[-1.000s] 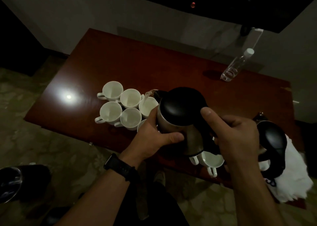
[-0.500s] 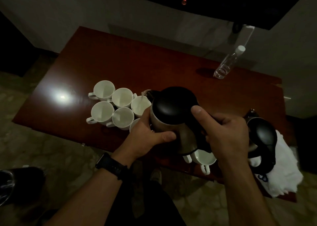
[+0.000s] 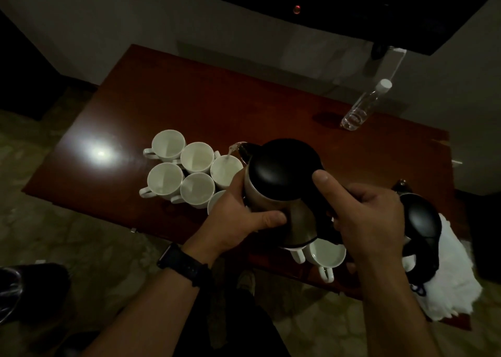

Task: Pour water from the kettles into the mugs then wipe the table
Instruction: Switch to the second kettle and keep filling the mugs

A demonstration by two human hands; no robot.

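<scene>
A steel kettle with a black lid is tilted to the left over a cluster of several white mugs. A thin stream of water leaves its spout and falls into one mug. My right hand grips the kettle's black handle, thumb lying on the lid. My left hand holds the kettle's steel body from the left, thumb across its front. Two more white mugs stand under the kettle near the table's front edge. A second black-lidded kettle stands at the right.
The dark red wooden table stands against a pale wall. A clear plastic bottle with a white cap stands at the back right. A white cloth lies at the front right corner, beside the second kettle. A dark screen hangs above.
The kettle has tipped further to the left, and water now runs from its spout into a mug. Both hands keep the same hold on it.
</scene>
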